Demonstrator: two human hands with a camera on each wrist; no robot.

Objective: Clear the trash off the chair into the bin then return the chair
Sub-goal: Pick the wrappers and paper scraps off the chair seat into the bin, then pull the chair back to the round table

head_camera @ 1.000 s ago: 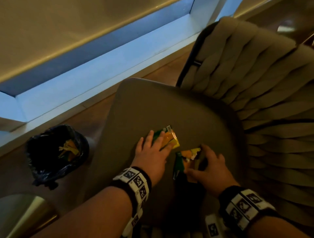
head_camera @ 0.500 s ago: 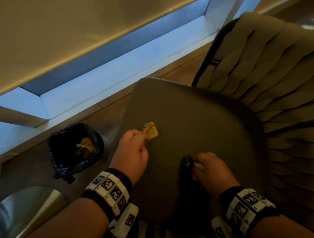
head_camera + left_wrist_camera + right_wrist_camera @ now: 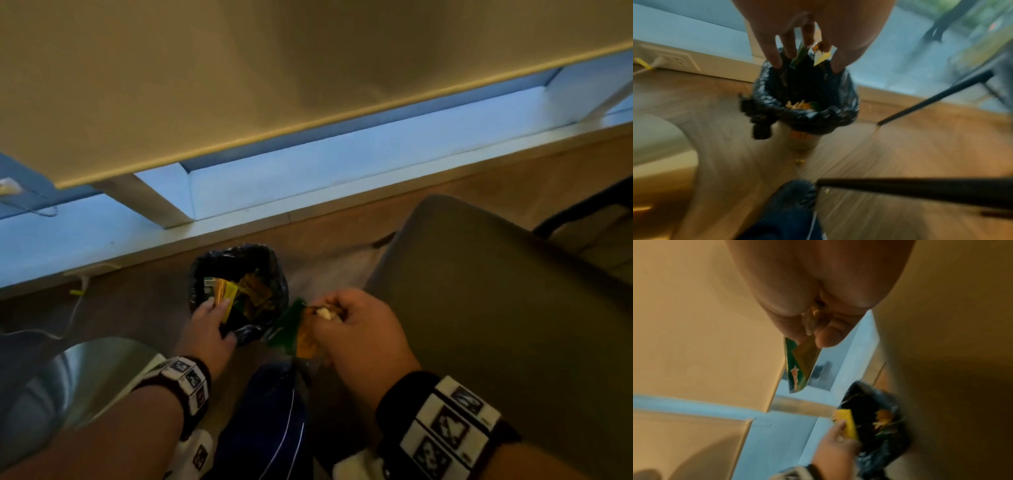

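The left hand [image 3: 205, 329] fingers pinch a yellow wrapper [image 3: 226, 294] over the bin [image 3: 270, 263], the right hand [image 3: 356, 329] fingers clamp green wrappers [image 3: 287, 329] beside it, and the chair [image 3: 479, 291] is not returned yet.

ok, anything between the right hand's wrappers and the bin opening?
Nothing visible. The right hand holds the green and orange wrappers just beside the bin, whose mouth is open. The left hand with its yellow wrapper is over the far side.

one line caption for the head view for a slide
Left hand holds a yellow wrapper over the bin; right hand brings green wrappers.
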